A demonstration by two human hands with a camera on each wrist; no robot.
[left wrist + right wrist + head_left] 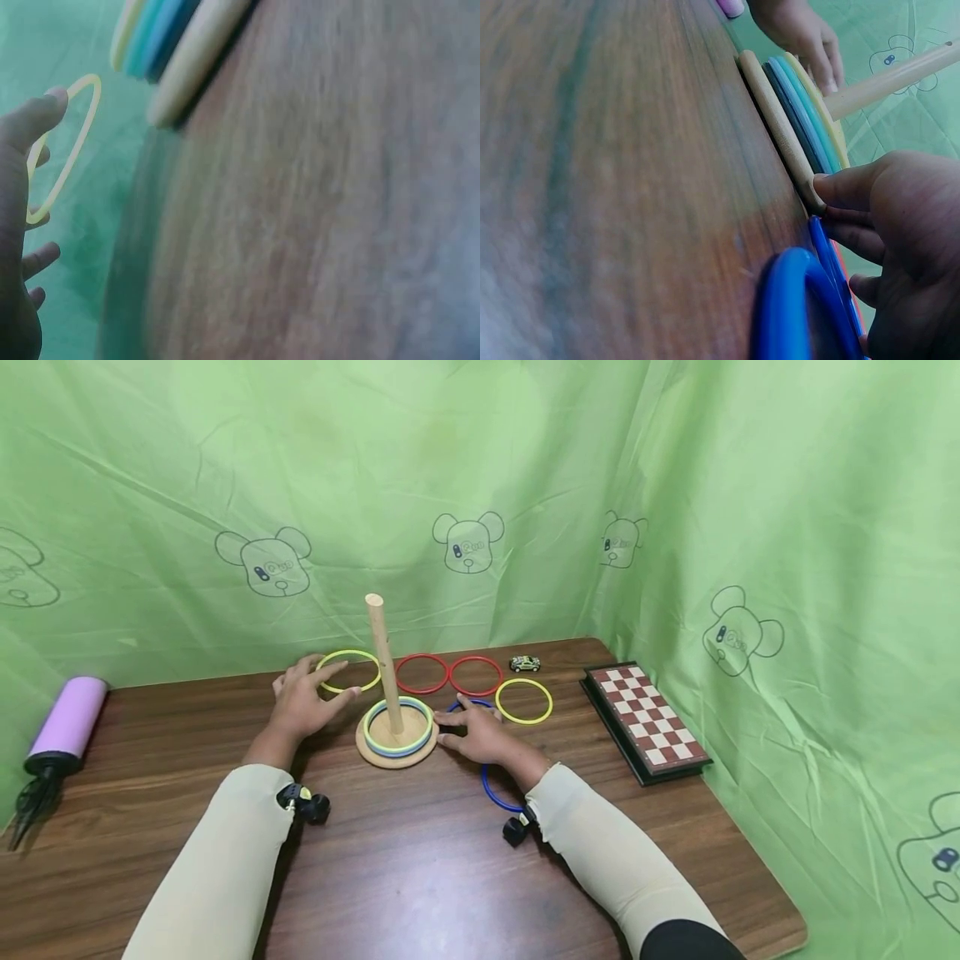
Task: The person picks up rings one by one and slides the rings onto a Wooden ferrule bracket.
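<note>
A wooden ring-toss stand (381, 652) has a round base (397, 763) and an upright peg. Several stacked rings (806, 105), yellow on top of teal and blue ones, lie around the peg's foot. To the left of the peg, my left hand (303, 697) holds a yellow ring (84, 135) between thumb and fingers, raised above the tabletop. My right hand (480, 731) grips the right edge of the base, its thumb at the rim in the right wrist view. A blue ring (786, 300) lies on the table close to this hand.
Behind the stand are two red rings (422, 692) (476, 694), with another yellow ring (524, 722) and a toy car (524, 664) to their right. A folding chessboard (648, 718) sits at the right edge, a purple hand pump (69, 718) at far left. Green curtains (525, 460) surround the table.
</note>
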